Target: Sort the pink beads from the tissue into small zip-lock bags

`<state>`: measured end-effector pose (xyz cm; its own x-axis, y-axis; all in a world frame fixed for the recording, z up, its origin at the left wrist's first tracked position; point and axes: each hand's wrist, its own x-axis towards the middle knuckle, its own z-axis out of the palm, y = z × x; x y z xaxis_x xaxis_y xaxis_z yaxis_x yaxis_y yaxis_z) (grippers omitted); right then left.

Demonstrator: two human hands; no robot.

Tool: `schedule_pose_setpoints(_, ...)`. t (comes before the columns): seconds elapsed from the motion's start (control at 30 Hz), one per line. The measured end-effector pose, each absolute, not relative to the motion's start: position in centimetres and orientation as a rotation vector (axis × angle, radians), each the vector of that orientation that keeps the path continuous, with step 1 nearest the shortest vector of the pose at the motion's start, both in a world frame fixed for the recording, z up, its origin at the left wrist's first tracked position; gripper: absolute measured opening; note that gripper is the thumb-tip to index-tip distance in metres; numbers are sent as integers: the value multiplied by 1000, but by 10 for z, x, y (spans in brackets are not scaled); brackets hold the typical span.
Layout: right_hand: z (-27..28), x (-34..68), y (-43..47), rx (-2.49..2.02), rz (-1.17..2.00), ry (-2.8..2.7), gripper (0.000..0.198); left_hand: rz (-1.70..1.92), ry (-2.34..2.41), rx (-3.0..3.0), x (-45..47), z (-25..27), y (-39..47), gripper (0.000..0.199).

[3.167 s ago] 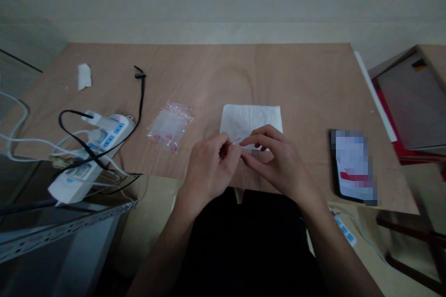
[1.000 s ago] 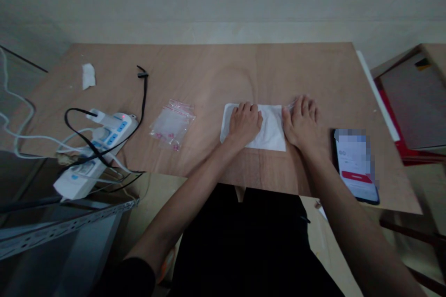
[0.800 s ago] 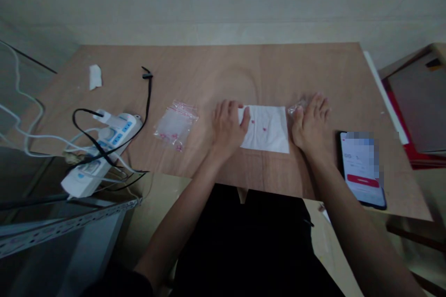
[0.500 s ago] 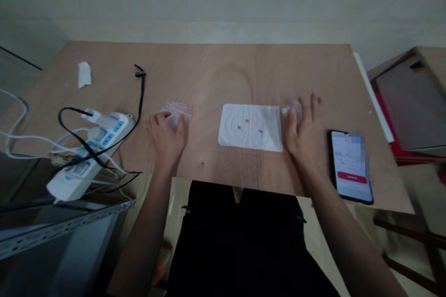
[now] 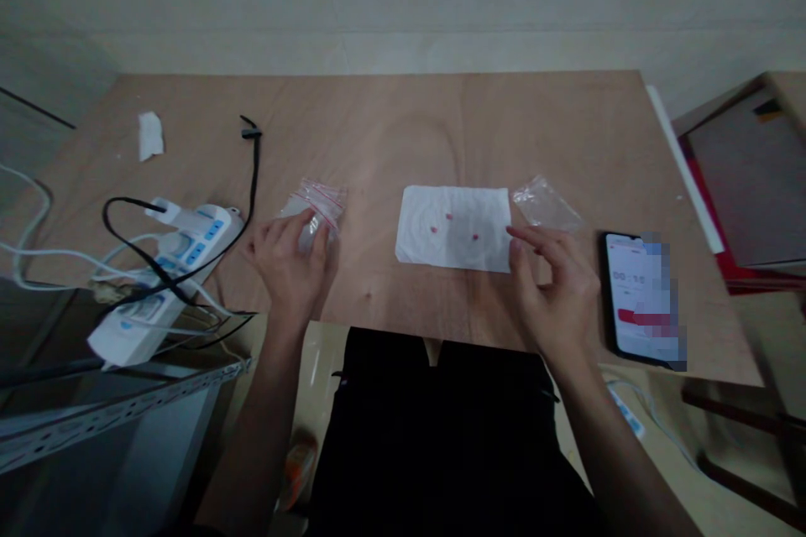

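Note:
My left hand (image 5: 293,260) is at a clear zip bag (image 5: 324,200) with red lines along its top. Thumb and forefinger are apart, the fingertips over the bag's near part; its contents cannot be made out. A white paper sheet (image 5: 416,222) lies flat to the right, bearing small red pieces (image 5: 476,237), three in all. Beside the sheet's right edge is my right hand (image 5: 557,281), thumb and forefinger stretched toward it with a small gap and nothing visible between them. Just beyond that hand, a crumpled clear plastic bag (image 5: 546,200) rests on the table.
A phone (image 5: 639,302) lies at the right on the wooden table (image 5: 365,113). To the left are a white power strip (image 5: 182,264) with tangled cables, a black cord (image 5: 255,159) and a white paper scrap (image 5: 150,136). A grey box (image 5: 749,176) stands beyond the right edge.
My right hand has come back from the crumpled clear bag, uncovering it, and its thumb and forefinger have drawn close together beside the sheet. My left hand has shifted slightly at the zip bag.

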<state>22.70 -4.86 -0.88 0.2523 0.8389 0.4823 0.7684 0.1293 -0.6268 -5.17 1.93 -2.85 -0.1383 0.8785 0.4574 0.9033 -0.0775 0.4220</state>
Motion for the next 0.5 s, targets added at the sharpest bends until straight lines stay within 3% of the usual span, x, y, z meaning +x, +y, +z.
schedule_pose_setpoints(0.23,18,176,-26,-1259,913,-1425,28,-1484,-1680,-2399,10,-3,-2,18)
schedule_pose_setpoints(0.37,17,180,-25,-1271,898,-1314,11,-1519,-1663,-2471,32,-3,-3,16)
schedule_pose_setpoints(0.5,11,187,-32,-1315,814,-1332,18,-1479,-1625,-2544,41,-1,-4,13)
